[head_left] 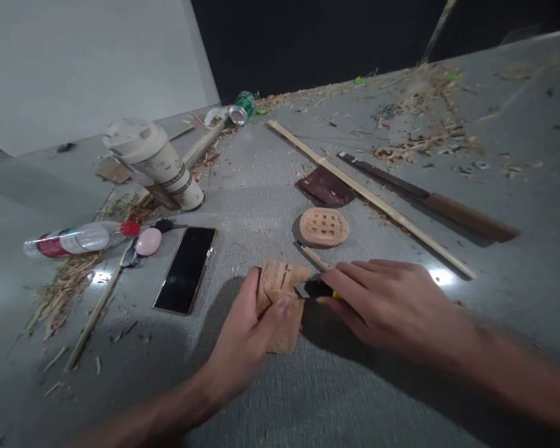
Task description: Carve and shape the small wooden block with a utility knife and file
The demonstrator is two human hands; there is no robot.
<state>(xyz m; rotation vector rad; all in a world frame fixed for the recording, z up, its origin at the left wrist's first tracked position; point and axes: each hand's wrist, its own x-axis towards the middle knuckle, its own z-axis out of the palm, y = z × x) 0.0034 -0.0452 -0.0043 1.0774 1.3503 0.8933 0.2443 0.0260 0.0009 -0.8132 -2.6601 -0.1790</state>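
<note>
Low in the middle of the head view, my left hand (252, 336) is closed around a pale carved wooden block (282, 333) with notches cut in its top. My right hand (387, 302) grips a utility knife (318, 288); a bit of yellow shows at its handle. The blade's tip meets the block's right side, close to my left thumb. Just beyond the hands lies a thin pointed carving tool (313, 256) with a light handle, partly hidden by my right hand. Behind it rests an oval wooden piece (324, 226) with rows of small square holes.
A phone (185, 269), a plastic bottle (81, 239) and a lidded paper cup (163, 165) stand or lie to the left. At right are a bamboo strip (378, 202), a long wooden-handled blade (466, 214) and a dark red leather piece (325, 186). A green can (242, 107) and shavings lie farther back.
</note>
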